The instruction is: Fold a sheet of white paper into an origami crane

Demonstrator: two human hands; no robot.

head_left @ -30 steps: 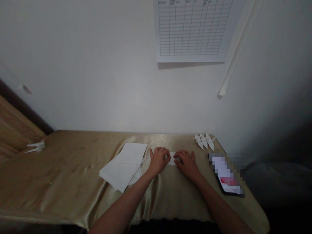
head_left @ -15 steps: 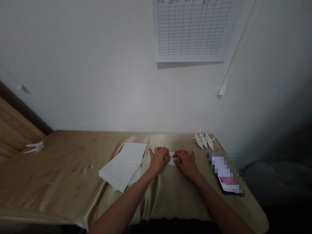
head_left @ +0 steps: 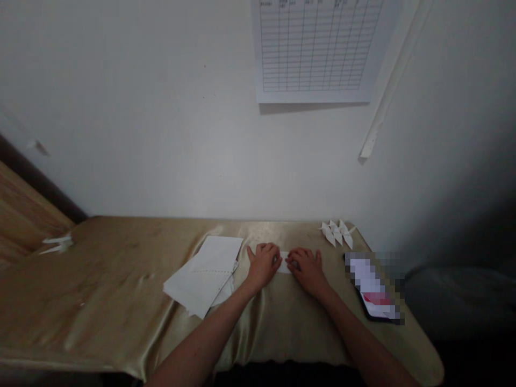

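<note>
A small white piece of folded paper lies on the gold cloth of the table. My left hand presses on its left end with curled fingers. My right hand presses on its right end, fingers bent together. Most of the paper is hidden under the two hands. A stack of white sheets lies just left of my left hand.
Several folded white paper cranes stand at the table's back right corner. A phone lies to the right of my right hand near the edge. Another paper crane sits far left. A ruled chart hangs on the wall.
</note>
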